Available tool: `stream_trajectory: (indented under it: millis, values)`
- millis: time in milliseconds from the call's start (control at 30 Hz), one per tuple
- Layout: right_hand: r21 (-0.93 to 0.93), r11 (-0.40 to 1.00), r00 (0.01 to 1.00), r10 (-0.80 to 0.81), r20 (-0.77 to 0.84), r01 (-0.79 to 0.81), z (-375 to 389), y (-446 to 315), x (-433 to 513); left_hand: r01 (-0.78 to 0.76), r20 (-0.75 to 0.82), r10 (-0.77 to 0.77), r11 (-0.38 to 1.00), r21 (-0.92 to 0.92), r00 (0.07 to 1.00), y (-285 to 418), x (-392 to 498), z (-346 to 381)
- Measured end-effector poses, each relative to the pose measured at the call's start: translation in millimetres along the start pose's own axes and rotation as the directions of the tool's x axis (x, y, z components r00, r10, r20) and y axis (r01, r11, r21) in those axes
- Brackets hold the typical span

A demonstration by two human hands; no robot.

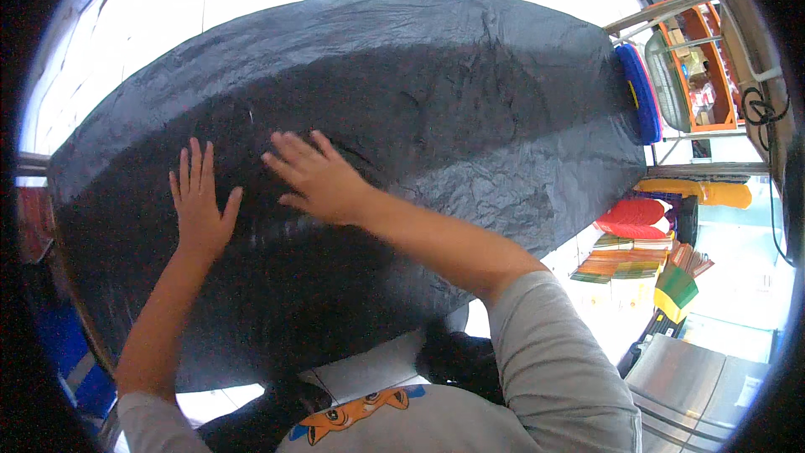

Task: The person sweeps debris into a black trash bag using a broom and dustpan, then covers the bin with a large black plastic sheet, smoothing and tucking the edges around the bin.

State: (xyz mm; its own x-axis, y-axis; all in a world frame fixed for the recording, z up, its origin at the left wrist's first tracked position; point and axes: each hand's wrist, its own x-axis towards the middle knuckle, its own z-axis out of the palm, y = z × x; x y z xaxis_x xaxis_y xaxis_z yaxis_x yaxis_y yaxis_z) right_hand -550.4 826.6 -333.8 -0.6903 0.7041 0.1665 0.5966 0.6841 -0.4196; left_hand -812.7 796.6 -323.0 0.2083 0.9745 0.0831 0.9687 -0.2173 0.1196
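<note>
A large sheet of black plastic film (pixel 440 100) spreads out in front of me, draped over a broad surface. Both palms face down on it near the left-centre. My left hand (pixel 202 201) lies with its fingers apart, pointing away from me. To its right, my right hand (pixel 317 179) is also spread, fingers pointing up and left. Neither hand holds anything. Around the right side the film is wrinkled and creased, while under my hands it looks smoother. A small light mark (pixel 251 116) shows on the film just beyond my hands.
Blue padded items (pixel 640 94) and an orange shelf (pixel 707 69) with goods stand at the right. Lower down are red-and-white packs (pixel 635 214), stacks of coloured packets (pixel 622 258) and a grey metal cabinet (pixel 682 377). White floor tiles (pixel 371 362) show by my legs.
</note>
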Motion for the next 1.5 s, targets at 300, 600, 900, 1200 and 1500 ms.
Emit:
stream_trajectory:
  millis: [300, 600, 900, 1200, 1500]
  values:
    - [-0.393, 0.353, 0.511, 0.737, -0.442, -0.849, -166, 255, -140, 0.237, 0.075, -0.241, 0.970, 0.050, 0.968, -12, 23, 31]
    - [-0.246, 0.962, 0.990, 0.101, -0.097, -0.123, -100, 230, -27, 0.235, 0.065, -0.239, 0.970, 0.058, 0.969, -12, 25, 30]
    - [-0.349, 0.312, 0.464, 0.684, -0.564, -0.884, -161, 390, -15, 0.279, 0.137, -0.274, 0.960, -0.012, 0.952, -9, 31, 23]
    - [-0.357, 0.520, 0.620, 0.525, -0.583, -0.776, -135, 348, 9, 0.275, 0.148, -0.266, 0.960, -0.047, 0.953, -7, 28, 23]
    - [-0.333, 0.881, 0.936, 0.351, -0.020, -0.337, -13, 73, 29, 0.172, 0.115, -0.161, 0.981, -0.094, 0.980, 0, 63, 9]
